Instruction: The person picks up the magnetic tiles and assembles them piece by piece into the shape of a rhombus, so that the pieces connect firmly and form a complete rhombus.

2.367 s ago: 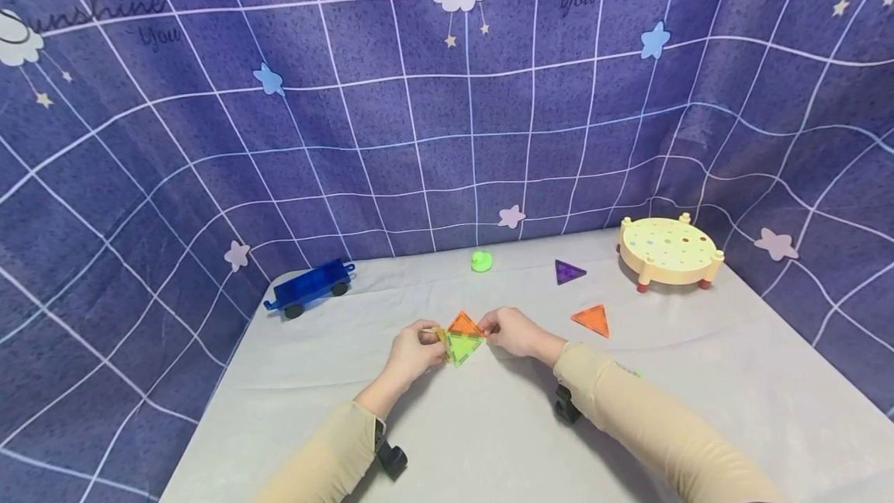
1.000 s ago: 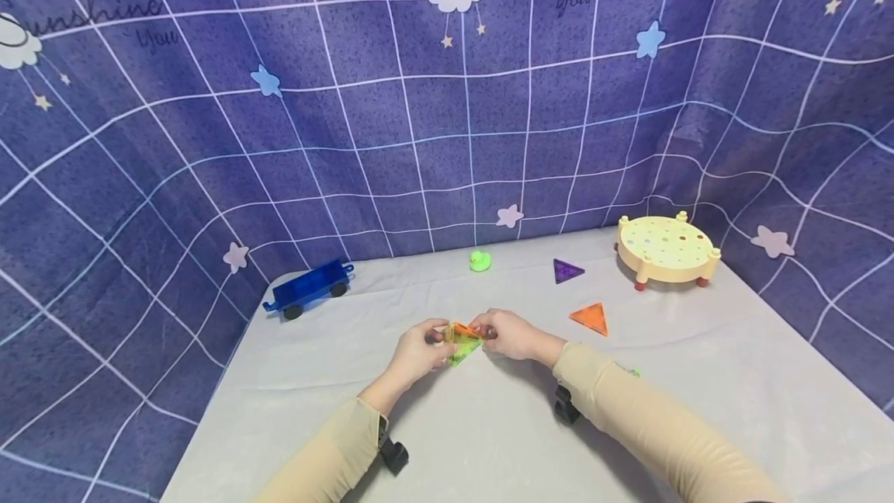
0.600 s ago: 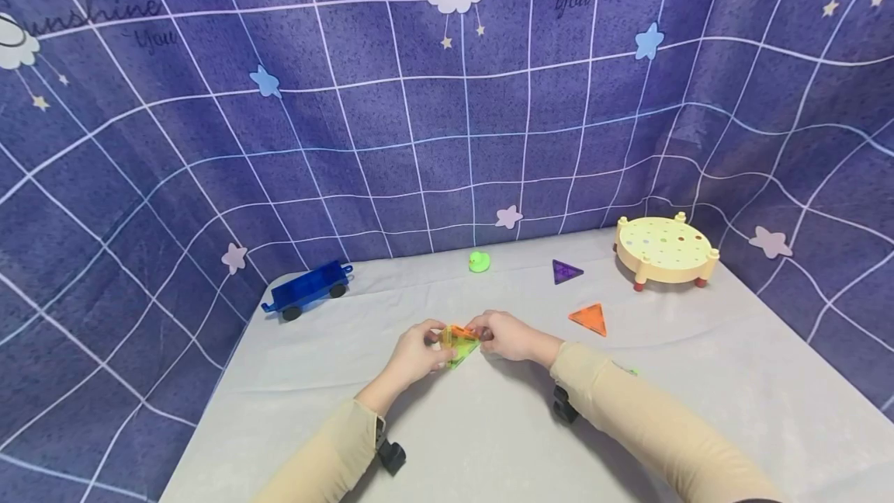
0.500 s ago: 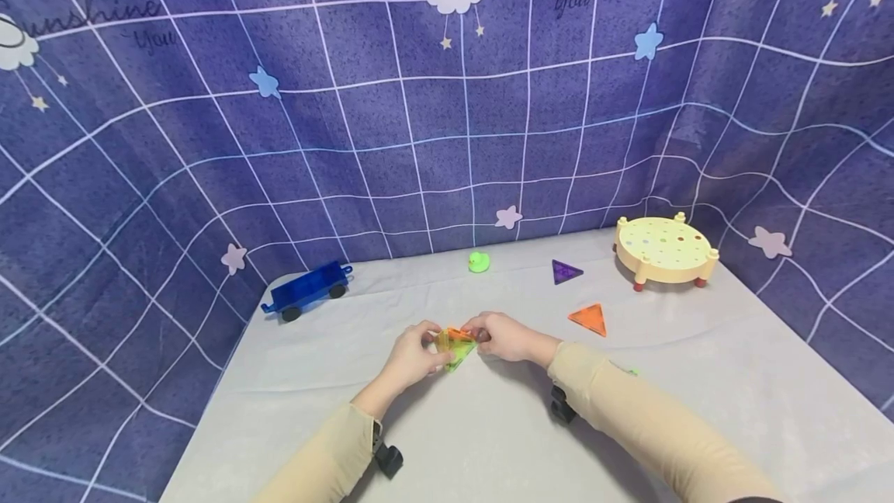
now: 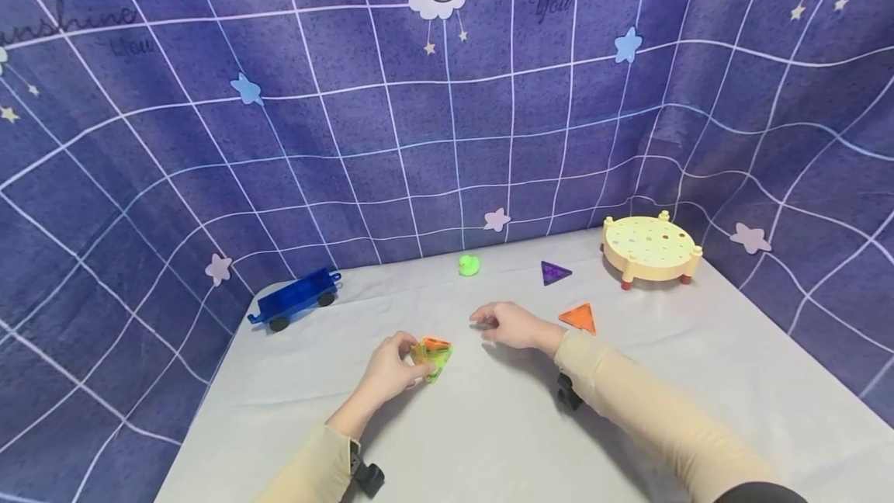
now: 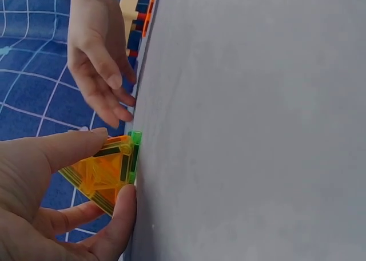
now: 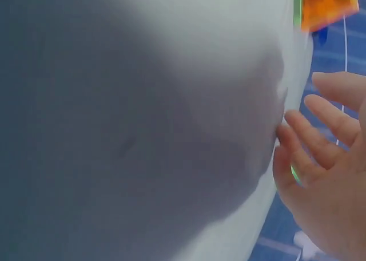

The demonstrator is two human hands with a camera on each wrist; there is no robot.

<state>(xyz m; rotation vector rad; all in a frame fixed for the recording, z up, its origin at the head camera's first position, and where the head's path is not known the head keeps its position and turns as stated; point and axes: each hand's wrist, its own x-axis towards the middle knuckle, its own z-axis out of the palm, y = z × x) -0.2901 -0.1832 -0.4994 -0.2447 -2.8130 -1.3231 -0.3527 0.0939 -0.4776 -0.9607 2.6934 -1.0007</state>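
Note:
My left hand (image 5: 386, 371) grips a small cluster of translucent magnetic triangle tiles (image 5: 436, 355), yellow, orange and green, folded up against one another. In the left wrist view the yellow tile (image 6: 94, 175) faces the camera between thumb and fingers, and the green tile (image 6: 135, 155) lies flat along the tabletop. My right hand (image 5: 511, 324) hovers to the right of the cluster, apart from it and holding nothing. Its fingers are loosely spread in the right wrist view, with the orange tile (image 7: 326, 12) at the top edge.
An orange triangle tile (image 5: 580, 317) lies just beyond my right wrist, a purple triangle (image 5: 555, 273) farther back. A green toy duck (image 5: 469, 265) sits at the back. Blue toy wagon (image 5: 296, 299) stands back left, cream round pegged stand (image 5: 653, 243) back right. A patterned curtain (image 5: 349, 123) borders the table.
The orange tile has been tipped up from flat against the yellow one. My right hand has let go and drawn away; my left hand has shifted left and nearer with the cluster.

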